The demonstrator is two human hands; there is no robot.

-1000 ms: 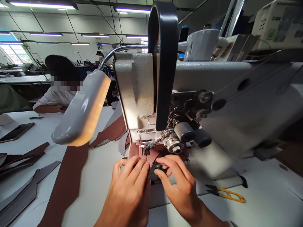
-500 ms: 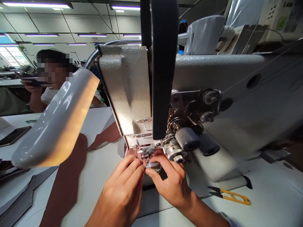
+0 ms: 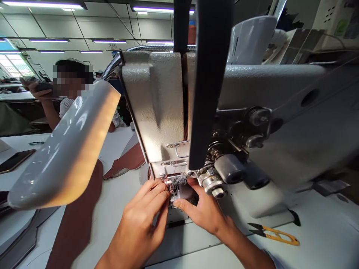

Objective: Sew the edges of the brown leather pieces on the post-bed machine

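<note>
A grey industrial sewing machine (image 3: pixel 157 112) fills the middle of the view. Both my hands are at its needle and presser foot (image 3: pixel 175 186). My left hand (image 3: pixel 140 220) lies to the left of the foot with its fingertips pinched together right at the needle. My right hand (image 3: pixel 204 211) is on the right, thumb and fingers curled round the foot area. What the fingers hold is hidden. A long brown leather strip (image 3: pixel 78 220) runs away to the lower left on the white table (image 3: pixel 117 198). A black strap (image 3: pixel 210 82) hangs in front of the machine head.
A lit gooseneck lamp (image 3: pixel 67 149) hangs low at left. Yellow-handled thread snips (image 3: pixel 276 235) lie on the table at right. More leather pieces (image 3: pixel 19 239) and a phone (image 3: pixel 15 160) lie at far left. A person sits behind the table at back left, holding a phone.
My fingertips have moved up closer under the presser foot. The brown piece under them no longer shows. The view has shifted nearer the machine. The person behind raised a phone.
</note>
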